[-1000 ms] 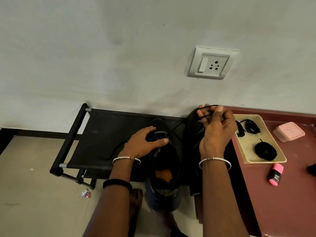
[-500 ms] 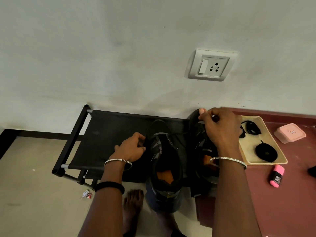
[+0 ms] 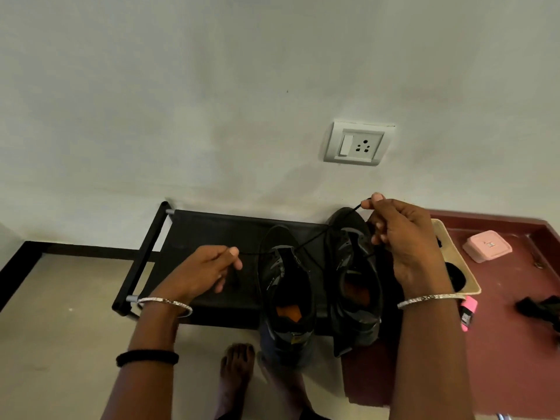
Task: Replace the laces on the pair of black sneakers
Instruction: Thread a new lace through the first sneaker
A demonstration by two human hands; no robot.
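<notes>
Black sneakers [image 3: 272,277], pair, orange insoles, centre frame on black rack [image 3: 206,231]. Thin black lace [image 3: 315,237] taut from frame-left shoe: left hand [image 3: 209,272] pinches one end, right hand [image 3: 403,241] the other. Pink box [image 3: 488,245] marking illegible.

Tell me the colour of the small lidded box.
The box is pink; head view shows it.

The person wears a thin silver left bangle [image 3: 165,305] at the lower left of the frame and a similar right bangle [image 3: 430,299] at the lower right. A black band [image 3: 147,357] circles the left forearm. The foot [image 3: 236,368] at bottom centre is bare.
</notes>
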